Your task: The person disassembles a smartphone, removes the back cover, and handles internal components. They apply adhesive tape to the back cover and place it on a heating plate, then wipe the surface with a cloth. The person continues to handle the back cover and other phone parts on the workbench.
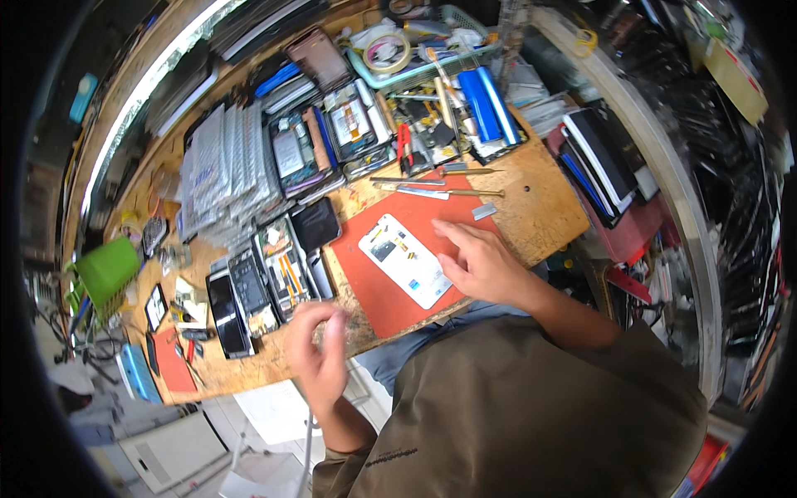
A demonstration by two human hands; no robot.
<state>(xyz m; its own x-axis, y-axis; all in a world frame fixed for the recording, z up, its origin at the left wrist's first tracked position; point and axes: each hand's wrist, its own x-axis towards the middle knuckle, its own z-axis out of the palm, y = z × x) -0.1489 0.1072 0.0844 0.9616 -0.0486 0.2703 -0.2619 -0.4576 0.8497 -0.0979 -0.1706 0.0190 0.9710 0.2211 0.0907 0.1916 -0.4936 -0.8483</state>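
Note:
A white phone-sized panel (408, 261) with a small flex cable and dark patches lies flat and slanted on a red-orange mat (365, 290). My right hand (484, 264) is beside its right edge, fingers stretched out and nothing held; whether a fingertip touches the panel I cannot tell. Off the table's front edge, left of the mat, my left hand (320, 357) is raised and slightly blurred. Its thumb stands apart from the bent fingers, with nothing visible between them. Tweezers (465, 192) and a small grey blade-like piece (483, 212) lie at the mat's far side.
Opened phones (282, 261) crowd the mat's left side. Behind them rise stacked clear plastic sleeves (228, 170). Red-handled pliers (404, 148), blue phone panels (487, 104) and a pale green basket (423, 76) holding tape stand at the back. A green bin (108, 272) sits far left.

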